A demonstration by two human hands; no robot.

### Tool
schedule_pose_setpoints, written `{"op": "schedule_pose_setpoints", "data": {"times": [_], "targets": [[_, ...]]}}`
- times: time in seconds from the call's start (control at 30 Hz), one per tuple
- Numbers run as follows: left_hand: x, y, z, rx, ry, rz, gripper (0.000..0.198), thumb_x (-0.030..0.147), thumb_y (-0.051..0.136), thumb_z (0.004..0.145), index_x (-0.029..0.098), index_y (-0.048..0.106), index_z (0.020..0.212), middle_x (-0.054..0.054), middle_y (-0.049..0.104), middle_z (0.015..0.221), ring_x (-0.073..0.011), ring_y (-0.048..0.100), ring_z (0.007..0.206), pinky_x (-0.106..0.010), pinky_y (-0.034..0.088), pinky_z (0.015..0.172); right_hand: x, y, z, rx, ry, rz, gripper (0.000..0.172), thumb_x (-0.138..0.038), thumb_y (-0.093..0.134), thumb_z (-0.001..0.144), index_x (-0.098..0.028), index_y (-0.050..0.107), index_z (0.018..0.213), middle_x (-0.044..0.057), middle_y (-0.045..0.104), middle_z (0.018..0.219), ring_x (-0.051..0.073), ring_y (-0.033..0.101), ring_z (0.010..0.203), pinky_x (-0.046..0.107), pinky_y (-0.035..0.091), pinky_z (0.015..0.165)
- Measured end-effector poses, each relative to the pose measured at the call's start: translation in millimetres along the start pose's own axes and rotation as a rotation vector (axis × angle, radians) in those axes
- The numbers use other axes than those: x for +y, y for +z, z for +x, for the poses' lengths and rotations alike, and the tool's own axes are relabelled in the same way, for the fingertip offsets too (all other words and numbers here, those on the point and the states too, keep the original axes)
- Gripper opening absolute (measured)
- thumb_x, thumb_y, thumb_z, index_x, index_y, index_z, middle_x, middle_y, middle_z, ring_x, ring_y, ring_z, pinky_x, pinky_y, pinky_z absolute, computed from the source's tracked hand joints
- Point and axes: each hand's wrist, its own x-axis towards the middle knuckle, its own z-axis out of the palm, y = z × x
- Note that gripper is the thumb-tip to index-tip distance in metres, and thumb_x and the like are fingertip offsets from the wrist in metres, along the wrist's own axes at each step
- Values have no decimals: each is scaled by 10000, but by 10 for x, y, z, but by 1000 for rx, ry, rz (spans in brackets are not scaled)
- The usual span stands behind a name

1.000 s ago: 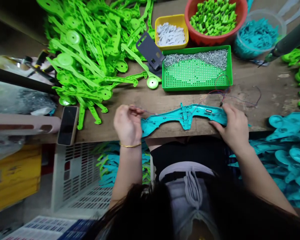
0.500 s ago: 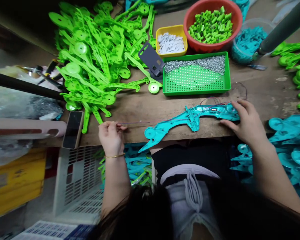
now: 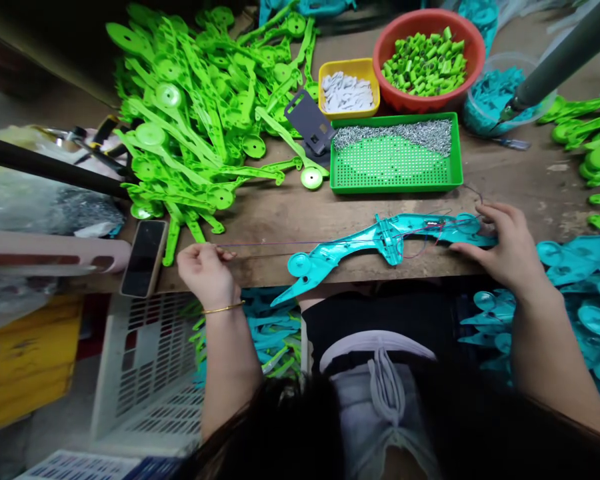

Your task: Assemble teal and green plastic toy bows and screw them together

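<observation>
A turquoise molded plastic bow-shaped part (image 3: 350, 245) lies across the front of the bench, hollow side up. Thin red and dark wires (image 3: 275, 243) stretch left from it, and loose loops hang around its middle and right half. My left hand (image 3: 207, 270) is closed in a pinch on the far ends of these wires, left of the part. At the part's right end, my right hand (image 3: 513, 247) holds it between thumb below and fingers above. Part of that end is hidden by the hand.
A pile of lime-green plastic parts (image 3: 200, 120) covers the back left. Behind the part stand a green tray (image 3: 397, 183) with small metal screws, a yellow box (image 3: 349, 112) and a red bowl (image 3: 425, 103). A phone (image 3: 144, 257) lies left; turquoise parts (image 3: 593, 293) are stacked right.
My left hand has moved left, drawing the wires further out. Loops have shifted down over the part's right half. My right hand stays at its right end, slightly further right.
</observation>
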Motion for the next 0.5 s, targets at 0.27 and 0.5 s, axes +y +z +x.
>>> {"op": "schedule_pose_setpoints", "data": {"times": [0.27, 0.5], "targets": [[346, 50, -346, -259, -1, -134, 241, 320, 742, 691, 208, 532, 732, 38, 577, 653, -87, 548, 561, -232, 496, 563, -524, -337, 74, 52, -152, -120, 518, -254, 573, 844, -145, 521, 1347, 216, 543, 1341, 360, 493, 1274, 544, 411, 1051], [864, 84, -893, -522, 203, -65, 195, 357, 678, 826, 201, 562, 807, 26, 582, 706, -92, 555, 567, -218, 490, 529, -2112, 396, 223, -221, -598, 692, 394, -303, 593, 880, -173, 543, 1249, 119, 627, 1288, 240, 571, 1220, 510, 376, 1112]]}}
